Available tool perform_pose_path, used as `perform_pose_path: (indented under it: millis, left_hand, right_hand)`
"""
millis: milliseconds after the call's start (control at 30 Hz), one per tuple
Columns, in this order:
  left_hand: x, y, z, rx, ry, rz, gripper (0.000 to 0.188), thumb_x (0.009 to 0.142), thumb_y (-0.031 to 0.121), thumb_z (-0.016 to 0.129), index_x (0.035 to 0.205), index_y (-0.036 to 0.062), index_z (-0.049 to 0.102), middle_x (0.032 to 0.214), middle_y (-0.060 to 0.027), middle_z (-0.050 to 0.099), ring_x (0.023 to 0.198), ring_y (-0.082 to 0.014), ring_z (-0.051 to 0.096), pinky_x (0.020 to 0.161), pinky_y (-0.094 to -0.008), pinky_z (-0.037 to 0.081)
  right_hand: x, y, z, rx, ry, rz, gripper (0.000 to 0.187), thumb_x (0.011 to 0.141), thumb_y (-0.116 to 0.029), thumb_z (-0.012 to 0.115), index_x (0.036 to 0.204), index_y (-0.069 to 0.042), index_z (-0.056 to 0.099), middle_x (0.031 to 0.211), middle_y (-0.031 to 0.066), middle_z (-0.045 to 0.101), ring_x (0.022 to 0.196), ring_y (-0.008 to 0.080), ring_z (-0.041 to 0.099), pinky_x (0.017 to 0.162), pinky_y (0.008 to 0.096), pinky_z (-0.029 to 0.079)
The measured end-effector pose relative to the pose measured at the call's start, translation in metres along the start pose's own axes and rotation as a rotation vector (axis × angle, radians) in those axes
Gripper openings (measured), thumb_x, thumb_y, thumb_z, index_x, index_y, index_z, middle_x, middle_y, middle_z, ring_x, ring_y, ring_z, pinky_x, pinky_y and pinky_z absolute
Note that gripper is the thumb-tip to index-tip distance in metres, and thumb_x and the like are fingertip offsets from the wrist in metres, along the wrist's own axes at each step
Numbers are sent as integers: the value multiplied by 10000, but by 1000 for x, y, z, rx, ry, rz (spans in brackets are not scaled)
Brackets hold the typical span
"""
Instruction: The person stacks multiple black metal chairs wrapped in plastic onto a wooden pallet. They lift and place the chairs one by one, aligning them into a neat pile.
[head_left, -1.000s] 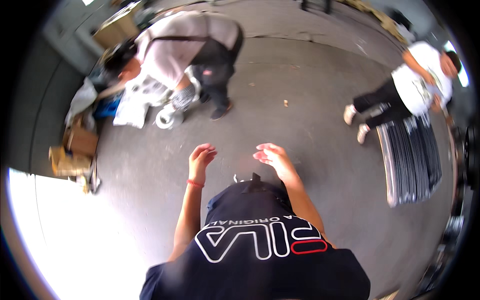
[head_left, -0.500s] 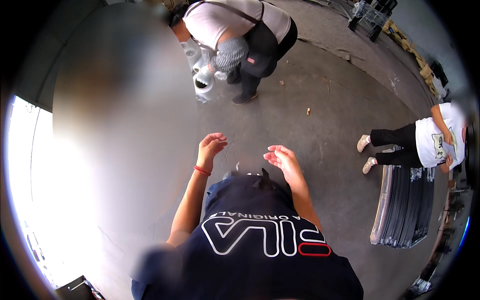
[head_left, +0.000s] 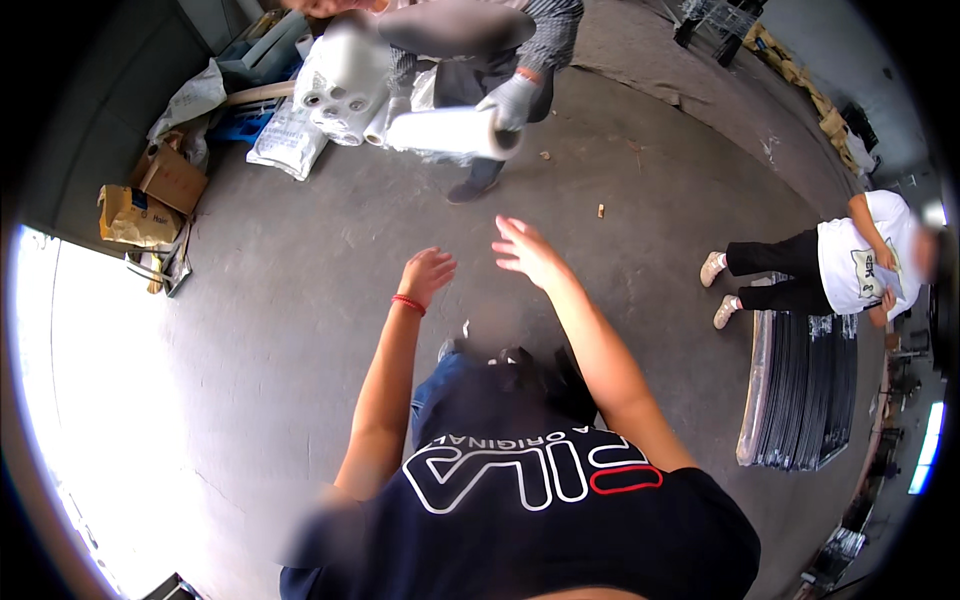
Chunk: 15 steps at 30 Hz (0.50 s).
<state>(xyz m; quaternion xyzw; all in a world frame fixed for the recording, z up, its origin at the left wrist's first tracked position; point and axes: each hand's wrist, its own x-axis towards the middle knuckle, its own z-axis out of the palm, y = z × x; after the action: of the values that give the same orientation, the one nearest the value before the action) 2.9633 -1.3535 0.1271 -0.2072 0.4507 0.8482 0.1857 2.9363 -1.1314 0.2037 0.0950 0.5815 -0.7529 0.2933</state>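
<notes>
My right hand (head_left: 526,250) reaches forward with its fingers spread and nothing in them. A little lower and to the left, my left hand (head_left: 429,274) is also bare, its fingers loosely bent and apart, with a red bead bracelet (head_left: 408,303) at the wrist. Ahead of both hands, a bent-over co-worker in grey gloves (head_left: 512,102) holds a white roll of plastic film (head_left: 440,132) sideways. The roll's open core end points to the right. A gap separates my fingers from the roll.
Wrapped white rolls (head_left: 342,85) stand behind the co-worker, beside a white sack (head_left: 287,143). Cardboard boxes (head_left: 165,180) lie at the far left. At the right, another person (head_left: 865,255) is by a stack of dark sheets (head_left: 800,400). A small scrap (head_left: 601,211) lies on the concrete floor (head_left: 330,260).
My right hand has stretched forward and opened wider; my left has risen slightly. The co-worker has turned towards me and lifted a film roll. A blur at the left no longer hides the boxes.
</notes>
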Motion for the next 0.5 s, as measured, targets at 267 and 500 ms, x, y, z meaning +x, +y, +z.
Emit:
perform_pose_path:
  millis: [267, 500]
  left_hand:
    - [21, 7, 73, 117, -132, -31, 349, 836, 236, 476, 1122, 45, 423, 1040, -91, 534, 920, -216, 546, 770, -304, 446]
    - [124, 7, 156, 102, -122, 12, 584, 807, 302, 538, 1248, 32, 266, 1198, -198, 386, 1039, -301, 475, 850, -351, 417]
  right_hand:
    - [75, -76, -93, 183, 344, -104, 1010, 619, -537, 670, 1319, -41, 136, 1342, 213, 142, 1207, 358, 260, 920, 531, 292]
    - [80, -124, -227, 119, 337, -162, 906, 658, -506, 655, 1296, -43, 208, 1274, 217, 250, 1141, 335, 363, 882, 499, 356]
